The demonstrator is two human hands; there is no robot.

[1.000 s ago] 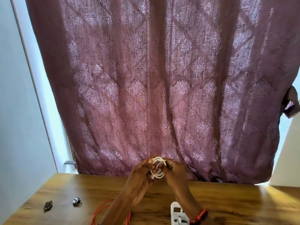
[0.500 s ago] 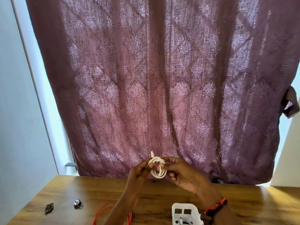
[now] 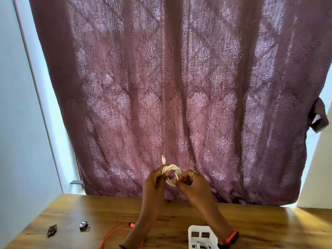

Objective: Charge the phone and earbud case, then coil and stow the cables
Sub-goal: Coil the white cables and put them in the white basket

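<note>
White basket (image 3: 200, 230) nearest me. Orange cable (image 3: 115, 230) loose on the table (image 3: 269, 227), not coiled yet. Above the table, my left hand (image 3: 154, 184) grips the white cable (image 3: 172, 172) coil and my right hand (image 3: 194, 184) pinches one loop. Plug end (image 3: 163, 159) sticks up free. Coiling step, I reckon. Next: tuck that end in, then basket.

Single head-worn view, facing forward at patterned maroon fabric curtain (image 3: 179, 87), angled slightly down onto near brown wooden table (image 3: 269, 227).

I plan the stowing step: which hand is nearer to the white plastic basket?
Right. The right hand is raised beyond the white plastic basket, almost in line with it; the left hand is further left. Both grip the white cable.
</note>
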